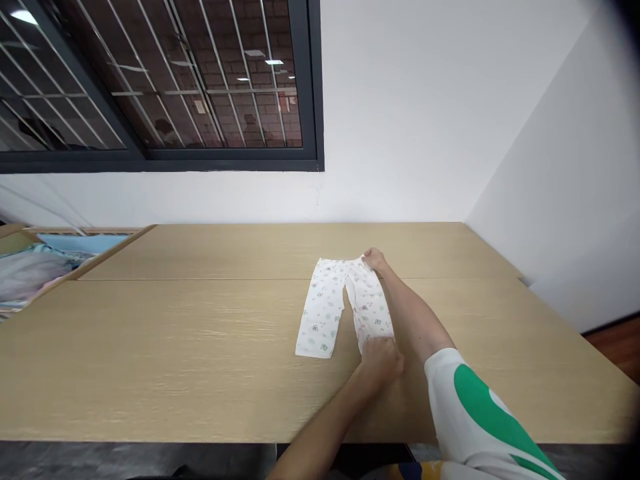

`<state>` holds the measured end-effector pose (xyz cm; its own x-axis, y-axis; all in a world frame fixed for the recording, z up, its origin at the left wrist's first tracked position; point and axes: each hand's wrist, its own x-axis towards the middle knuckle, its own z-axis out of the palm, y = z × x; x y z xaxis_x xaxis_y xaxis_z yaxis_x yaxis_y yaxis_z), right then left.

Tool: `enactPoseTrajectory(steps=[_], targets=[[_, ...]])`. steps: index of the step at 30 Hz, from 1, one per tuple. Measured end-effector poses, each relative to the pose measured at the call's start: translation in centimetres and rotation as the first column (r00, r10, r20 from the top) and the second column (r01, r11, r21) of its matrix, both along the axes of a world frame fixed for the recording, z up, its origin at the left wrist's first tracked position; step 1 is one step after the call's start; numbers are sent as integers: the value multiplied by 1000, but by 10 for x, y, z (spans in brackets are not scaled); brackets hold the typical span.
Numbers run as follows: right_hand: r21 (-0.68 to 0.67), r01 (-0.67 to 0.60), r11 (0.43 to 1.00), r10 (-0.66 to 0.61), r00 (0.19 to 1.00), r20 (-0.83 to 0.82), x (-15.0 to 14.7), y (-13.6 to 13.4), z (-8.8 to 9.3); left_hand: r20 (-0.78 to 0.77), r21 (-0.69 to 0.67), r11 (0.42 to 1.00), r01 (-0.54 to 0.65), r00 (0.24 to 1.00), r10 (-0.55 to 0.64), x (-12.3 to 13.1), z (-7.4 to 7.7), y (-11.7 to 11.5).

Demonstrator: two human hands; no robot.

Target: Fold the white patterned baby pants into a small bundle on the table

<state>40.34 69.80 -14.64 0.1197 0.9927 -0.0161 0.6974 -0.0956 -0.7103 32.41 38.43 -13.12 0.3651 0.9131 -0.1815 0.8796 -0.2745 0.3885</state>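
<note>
A small pair of white trousers (pixel 320 310) with a scattered print lies spread on the wooden table, waistband toward the wall and legs toward me. My left hand (pixel 382 359) is closed on the hem of the right-side leg, covering that leg's end. At the right corner of the waistband, my right hand (pixel 374 259) pinches the fabric. The other leg lies flat with its hem showing, and a narrow gap of table shows between the two legs.
The light wooden table (pixel 190 360) has a seam across it and meets a white wall (pixel 395 133). A wooden-edged crib or bin (pixel 113 250) holding fabrics stands at the left. Above is a dark-framed, barred window (pixel 225 155).
</note>
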Motion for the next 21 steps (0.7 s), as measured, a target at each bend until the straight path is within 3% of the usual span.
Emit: enactPoseTrajectory(steps=[4, 10, 16, 21], targets=[[25, 5, 1000, -5, 1000, 0, -19, 5, 17, 147, 18, 995, -98, 985, 95, -21, 6, -11], [91, -58, 994, 56, 998, 18, -69, 13, 31, 353, -29, 929, -368, 866, 355, -81, 15, -33], [88, -118, 989, 116, 993, 23, -135, 4, 13, 202, 64, 802, -594, 795, 572, -148, 14, -51], [76, -165, 983, 164, 986, 26, -172, -9, 3, 12, 125, 748, -652, 755, 656, -175, 2, -57]])
